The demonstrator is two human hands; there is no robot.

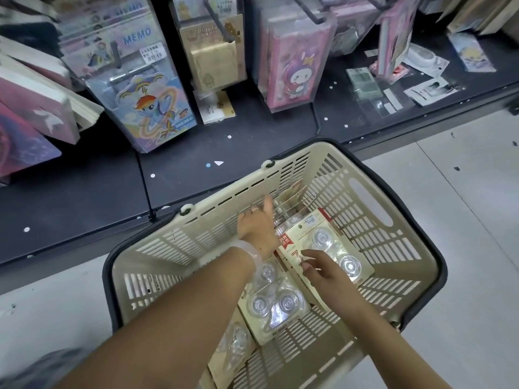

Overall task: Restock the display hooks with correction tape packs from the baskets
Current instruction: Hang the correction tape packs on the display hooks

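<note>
Reaching into the basket (373, 209) for correction tape packs.
Your left hand (257, 228) steadies the upright row (283, 211), fingers apparently loose; your right hand (323, 272) pinches the top pack (325, 245), ready to lift toward the hooks (219, 22).

This is a stationery shop aisle. Packaged memo pads (146, 88) with cartoon covers hang in rows from black display hooks (217, 19), and one pack carries a white price sticker (152, 55) with a barcode. Beside them hang pink clear-wrapped packs printed with a cartoon rabbit (292, 66), and notebooks (36, 108) lean in a stack at the left. A dark low shelf (84, 192) runs under the hooks, with loose packaging lying on it. A cream plastic shopping basket (365, 209) with a dark handle sits on the pale tiled floor (463, 192), holding carded blister packs (325, 245).
</note>
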